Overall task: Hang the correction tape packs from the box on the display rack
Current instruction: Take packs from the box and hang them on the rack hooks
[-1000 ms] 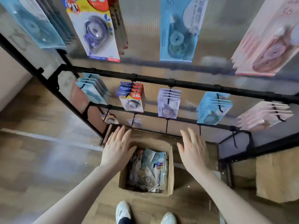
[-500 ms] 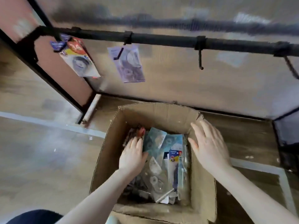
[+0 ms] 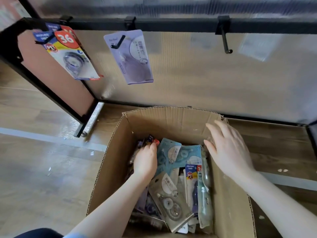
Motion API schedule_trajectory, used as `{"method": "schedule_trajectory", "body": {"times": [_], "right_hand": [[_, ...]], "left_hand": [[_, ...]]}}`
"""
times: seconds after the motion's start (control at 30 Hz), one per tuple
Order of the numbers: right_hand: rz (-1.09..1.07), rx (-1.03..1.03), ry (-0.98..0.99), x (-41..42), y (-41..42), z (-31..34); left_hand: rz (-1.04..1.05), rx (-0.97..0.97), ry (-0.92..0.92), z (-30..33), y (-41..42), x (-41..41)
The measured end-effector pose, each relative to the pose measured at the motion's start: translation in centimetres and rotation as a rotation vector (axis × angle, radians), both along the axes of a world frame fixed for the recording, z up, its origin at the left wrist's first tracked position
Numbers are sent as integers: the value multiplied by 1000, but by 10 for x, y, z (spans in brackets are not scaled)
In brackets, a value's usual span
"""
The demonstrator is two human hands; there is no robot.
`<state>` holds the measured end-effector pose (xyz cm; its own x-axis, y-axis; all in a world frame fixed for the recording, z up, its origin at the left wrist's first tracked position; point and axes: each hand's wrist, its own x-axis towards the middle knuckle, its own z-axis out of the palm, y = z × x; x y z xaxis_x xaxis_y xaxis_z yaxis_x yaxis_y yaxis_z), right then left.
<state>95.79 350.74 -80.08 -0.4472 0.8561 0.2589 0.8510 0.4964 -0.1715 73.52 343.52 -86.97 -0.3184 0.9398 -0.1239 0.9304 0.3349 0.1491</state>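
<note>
Left hand (image 3: 145, 162) is down inside the cardboard box (image 3: 111, 169), fingers bent over the top edges of the packs at the left of the pile, fingertips at a dark pack with a red corner (image 3: 152, 140). Whether that grip has actually closed on a pack, I cannot tell: the fingertips are hidden behind the hand itself.

Right hand (image 3: 228, 150) is released, fingers straight and spread, palm down, above the box's right wall near the far right corner. It holds nothing. Its thumb is close to the clear blister edge of a pack standing along that wall.

Between the two hands lies the pile of correction tape packs (image 3: 178, 177): two teal ones (image 3: 176, 152) leaning up at the far end just right of the left hand, a grey one (image 3: 169, 196) lying flat nearer the camera, and a blue, yellow and red pack (image 3: 193, 172) upright toward the right.

The box sits on the wooden floor (image 3: 42, 169), its far wall just in front of the display rack (image 3: 171, 24). On the rack's black bar, one hook carries a lilac pack (image 3: 132, 57), another at the left corner carries packs marked "36" (image 3: 68, 52), and a third hook (image 3: 225, 40) to the right is bare.
</note>
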Motion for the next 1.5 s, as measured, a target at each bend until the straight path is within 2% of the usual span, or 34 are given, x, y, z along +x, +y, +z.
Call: {"method": "schedule_trajectory", "body": {"times": [0.13, 0.3, 0.47, 0.6, 0.67, 0.93, 1.1, 1.17, 1.3, 1.4, 1.5], "right_hand": [[13, 10, -9, -1, 1, -2], [17, 7, -29, 8, -3, -1], [13, -5, -17, 5, -1, -2], [18, -3, 4, 7, -1, -3], [23, 7, 8, 7, -1, -4], [21, 24, -2, 7, 1, -6], [16, 27, -14, 7, 1, -7], [14, 32, -18, 6, 1, -6], [7, 8, -27, 6, 1, -4], [2, -12, -43, 5, 0, -3], [0, -29, -52, 5, -1, -1]], "left_hand": [[-39, -52, 98, 0, 9, 3], [-240, -40, 21, -3, -10, 20], [-312, -216, -80, -21, -13, 11], [-365, -153, -49, -19, -13, 0], [-348, -140, -14, -14, -9, -3], [-204, -324, 11, -9, 10, -13], [-155, -328, 39, -8, 3, -8], [-125, -335, -23, -7, 0, -4], [-32, -385, -265, -3, -5, 1], [-4, -383, -348, 1, -8, 0], [-44, -459, -365, 6, -13, -2]]}}
